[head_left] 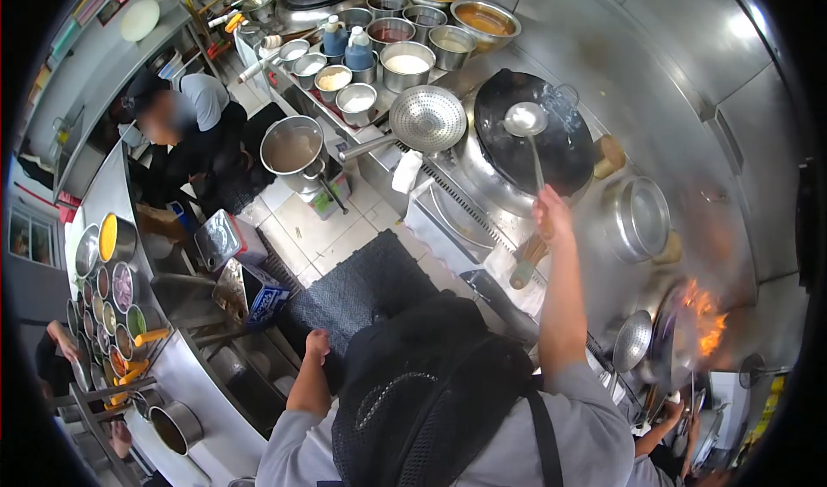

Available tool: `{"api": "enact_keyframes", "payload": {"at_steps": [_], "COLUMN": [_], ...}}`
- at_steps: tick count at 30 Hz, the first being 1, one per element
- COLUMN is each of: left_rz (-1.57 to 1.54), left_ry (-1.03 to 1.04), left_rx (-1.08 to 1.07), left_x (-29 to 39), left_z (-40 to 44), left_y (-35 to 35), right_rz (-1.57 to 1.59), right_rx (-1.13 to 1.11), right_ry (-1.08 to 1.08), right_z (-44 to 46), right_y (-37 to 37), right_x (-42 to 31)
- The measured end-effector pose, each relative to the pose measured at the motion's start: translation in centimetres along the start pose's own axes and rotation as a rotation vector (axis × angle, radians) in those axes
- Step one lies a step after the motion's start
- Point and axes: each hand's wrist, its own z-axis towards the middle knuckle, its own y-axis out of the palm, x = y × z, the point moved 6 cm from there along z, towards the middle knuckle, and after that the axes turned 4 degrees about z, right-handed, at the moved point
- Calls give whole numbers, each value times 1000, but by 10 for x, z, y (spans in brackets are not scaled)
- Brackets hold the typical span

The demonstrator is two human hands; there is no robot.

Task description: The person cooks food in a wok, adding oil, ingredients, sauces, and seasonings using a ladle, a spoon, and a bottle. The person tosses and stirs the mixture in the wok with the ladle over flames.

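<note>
My right hand (554,215) is closed around the handle of a metal ladle (526,120). The ladle's bowl hangs over a dark wok (504,155), where wisps of smoke or steam rise at the far side. Below that hand, a wooden-looking handle with a greenish end (523,274) lies near a white cloth (508,271). My left hand (318,346) is held away from the stove, above the black floor mat (362,289), its fingers curled and nothing visible in them. Left of the wok rests a perforated strainer (428,118) with a long handle.
Seasoning bowls, including one of white powder (407,63), and blue-capped bottles (358,49) stand beyond the strainer. A pot of brownish liquid (293,146) is to the left. Flames (708,319) rise from another wok at right, near a co-worker's arms (668,422). Another person (194,112) bends at far left.
</note>
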Motion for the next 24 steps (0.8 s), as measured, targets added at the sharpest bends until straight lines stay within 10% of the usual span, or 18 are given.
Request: {"api": "enact_keyframes", "payload": {"at_steps": [2,4,6,12,15,19,22,24], "left_rz": [52,-34,-42,57,227,248,8,-185], "left_ry": [-20,5,28,12,18,306,458,663], "left_rx": [-34,-45,-18,26,-15,96,376,872], "left_x": [-3,3,4,-2,6,29,90,78], "left_z": [-3,-8,-1,-3,12,24,-49,-53], "left_y": [6,11,11,4,17,8,-45,-106], "right_rz": [-127,-1197,-1256,676,702,-133,-133,228], "right_rx": [51,409,393,-29,-140,149,174,-204], "right_ry": [-56,-506,-369,180,191,-21,305,349], "right_z": [17,16,-18,-14,19,-21,-104,-20], "right_y": [-4,-13,-10,-37,-32,21,50,-17], "right_x": [24,44,47,-19,-11,40,1,7]}}
